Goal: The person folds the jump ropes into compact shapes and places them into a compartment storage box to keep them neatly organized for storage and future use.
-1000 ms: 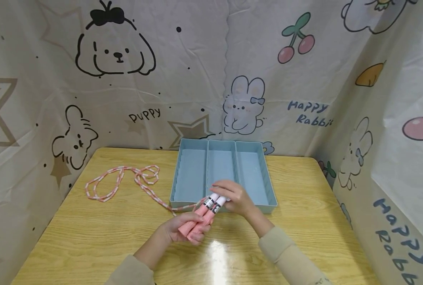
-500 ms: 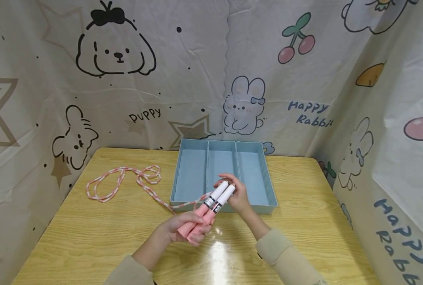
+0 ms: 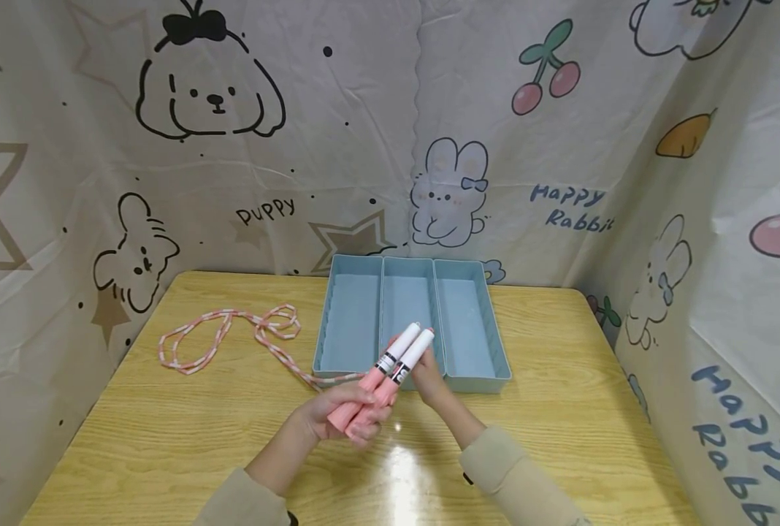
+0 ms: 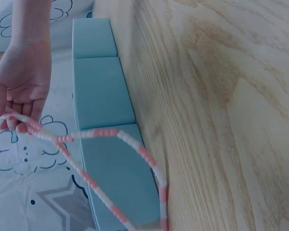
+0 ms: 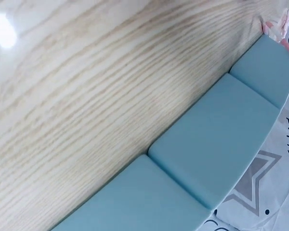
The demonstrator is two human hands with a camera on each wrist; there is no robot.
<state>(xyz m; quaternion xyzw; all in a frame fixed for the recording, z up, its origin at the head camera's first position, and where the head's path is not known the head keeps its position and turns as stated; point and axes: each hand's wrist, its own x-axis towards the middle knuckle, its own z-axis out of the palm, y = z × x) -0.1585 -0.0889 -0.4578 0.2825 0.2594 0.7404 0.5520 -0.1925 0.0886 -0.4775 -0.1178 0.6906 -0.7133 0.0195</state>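
A jump rope has two pink-and-white handles (image 3: 411, 359), held side by side above the tray's front edge and pointing up and away. My left hand (image 3: 344, 409) grips their pink ends. Behind the white ends is my right hand (image 3: 429, 378), its fingers largely hidden by the handles in the head view. The left wrist view shows that right hand (image 4: 25, 79) with fingers curled round the beaded cord (image 4: 106, 132) of pink and white segments. More of the cord (image 3: 274, 349) lies doubled and looped on the table at the left.
A blue tray (image 3: 475, 384) with three long compartments stands at the table's back middle, close to the printed cloth (image 3: 364, 168). The wooden table (image 3: 186, 438) spreads in front and to both sides. More cloth hangs at left and right.
My right hand has moved from over the white ends to behind them, baring those ends. The left hand keeps its grip on the handles. The cord has shifted slightly to the right.
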